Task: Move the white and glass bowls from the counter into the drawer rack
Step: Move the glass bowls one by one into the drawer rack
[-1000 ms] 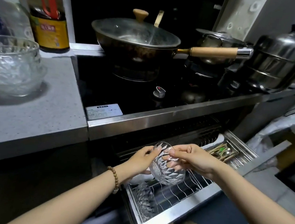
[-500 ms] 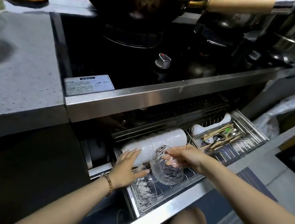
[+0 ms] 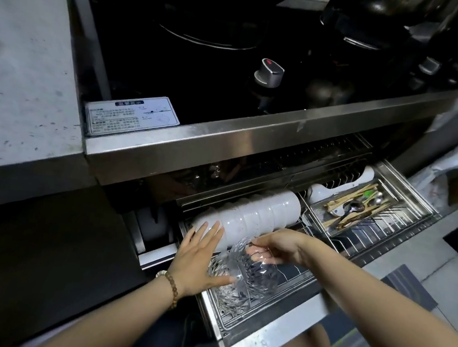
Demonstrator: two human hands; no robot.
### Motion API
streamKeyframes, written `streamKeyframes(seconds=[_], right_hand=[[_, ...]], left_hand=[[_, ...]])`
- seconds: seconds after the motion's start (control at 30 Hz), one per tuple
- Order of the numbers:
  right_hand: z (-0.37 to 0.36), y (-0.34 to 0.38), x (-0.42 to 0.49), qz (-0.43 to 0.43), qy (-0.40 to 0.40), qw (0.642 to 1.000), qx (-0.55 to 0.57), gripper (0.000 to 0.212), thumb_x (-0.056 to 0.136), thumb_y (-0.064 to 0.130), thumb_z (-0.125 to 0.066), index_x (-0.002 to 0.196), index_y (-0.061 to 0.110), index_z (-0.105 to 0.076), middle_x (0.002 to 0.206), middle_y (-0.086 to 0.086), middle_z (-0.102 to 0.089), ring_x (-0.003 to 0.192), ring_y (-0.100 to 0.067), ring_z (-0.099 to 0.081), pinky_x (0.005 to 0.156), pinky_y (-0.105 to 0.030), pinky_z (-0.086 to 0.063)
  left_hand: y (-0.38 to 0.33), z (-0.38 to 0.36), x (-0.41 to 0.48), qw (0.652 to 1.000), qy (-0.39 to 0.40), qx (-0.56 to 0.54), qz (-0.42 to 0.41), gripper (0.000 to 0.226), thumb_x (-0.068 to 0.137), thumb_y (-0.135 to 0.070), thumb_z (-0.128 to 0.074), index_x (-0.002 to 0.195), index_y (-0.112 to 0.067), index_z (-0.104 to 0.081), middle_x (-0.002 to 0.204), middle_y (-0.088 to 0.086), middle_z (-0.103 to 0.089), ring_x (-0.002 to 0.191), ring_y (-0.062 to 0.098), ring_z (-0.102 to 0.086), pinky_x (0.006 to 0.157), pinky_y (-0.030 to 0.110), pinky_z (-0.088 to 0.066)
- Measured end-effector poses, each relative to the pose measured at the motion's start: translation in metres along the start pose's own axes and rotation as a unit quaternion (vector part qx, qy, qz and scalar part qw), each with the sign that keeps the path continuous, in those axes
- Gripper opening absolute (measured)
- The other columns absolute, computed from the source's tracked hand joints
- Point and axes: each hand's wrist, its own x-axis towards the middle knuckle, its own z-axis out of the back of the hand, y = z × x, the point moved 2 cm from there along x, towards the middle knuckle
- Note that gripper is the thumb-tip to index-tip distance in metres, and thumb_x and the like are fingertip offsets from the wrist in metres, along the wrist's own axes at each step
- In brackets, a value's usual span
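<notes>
A cut-glass bowl (image 3: 250, 274) is tilted on its side over the wire drawer rack (image 3: 286, 281). My right hand (image 3: 276, 244) grips its upper rim. My left hand (image 3: 197, 259) has spread fingers; its thumb touches the bowl's lower edge and its fingertips rest on a row of stacked white bowls (image 3: 257, 211) lying on their sides at the back of the rack. Another glass bowl (image 3: 228, 300) lies in the rack just below the held one.
A cutlery tray (image 3: 359, 209) with chopsticks and spoons fills the drawer's right part. Above the open drawer runs the steel stove edge (image 3: 254, 144) with a knob (image 3: 269, 73). The grey counter (image 3: 22, 84) is at left.
The camera has tilted down and closer to the drawer. My right hand has lowered the glass bowl toward the rack's left front. My left hand let go and spread beside it.
</notes>
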Motion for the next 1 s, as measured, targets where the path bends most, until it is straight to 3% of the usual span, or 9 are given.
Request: streamKeyframes(seconds=[0.1,0.3,0.73,0.93,1.0], right_hand=[[-0.006,-0.002,0.004,-0.003,0.008,1.0,0.014,0.018,0.097,0.014,-0.048,0.088,0.006,-0.062,0.06,0.005,-0.072,0.048,-0.002,-0.065,0.043,-0.014,-0.052],[-0.016,-0.008,0.009,0.009,0.033,0.999,0.007,0.015,0.097,0.013,-0.047,0.093,0.008,-0.061,0.063,0.006,-0.073,0.054,-0.002,-0.068,0.054,-0.015,-0.053],[-0.013,-0.012,0.013,0.0,0.073,0.997,-0.017,0.015,0.093,0.014,-0.055,0.082,0.009,-0.064,0.068,0.003,-0.075,0.062,-0.003,-0.07,0.062,-0.016,-0.056],[-0.011,-0.01,0.006,0.007,0.064,0.997,-0.05,0.01,0.089,0.015,-0.06,0.083,0.008,-0.064,0.081,-0.002,-0.073,0.07,-0.008,-0.069,0.065,-0.019,-0.058],[-0.008,-0.007,0.001,0.027,0.02,0.994,-0.105,0.012,0.09,0.02,-0.061,0.086,0.009,-0.063,0.084,-0.006,-0.067,0.071,-0.012,-0.065,0.062,-0.019,-0.057]], left_hand=[[0.0,-0.001,0.0,1.0,-0.004,0.004,0.0,0.115,0.065,-0.086,-0.037,0.149,-0.024,0.01,0.147,-0.014,0.025,0.137,0.007,0.025,0.114,0.032,0.02],[-0.001,-0.001,0.001,1.0,-0.007,0.006,-0.002,0.115,0.066,-0.086,-0.037,0.149,-0.022,0.01,0.146,-0.014,0.025,0.135,0.006,0.026,0.113,0.032,0.02],[0.0,-0.001,0.001,1.0,0.003,0.01,0.002,0.116,0.066,-0.086,-0.038,0.149,-0.022,0.01,0.148,-0.013,0.024,0.135,0.006,0.027,0.114,0.033,0.019],[-0.001,0.001,0.0,0.999,0.02,0.026,0.007,0.116,0.066,-0.086,-0.037,0.15,-0.02,0.009,0.157,-0.006,0.016,0.143,0.013,0.019,0.115,0.035,0.017],[-0.002,0.003,0.0,0.999,0.029,0.024,0.007,0.115,0.067,-0.085,-0.038,0.15,-0.02,0.008,0.157,-0.005,0.015,0.144,0.015,0.018,0.115,0.035,0.017]])
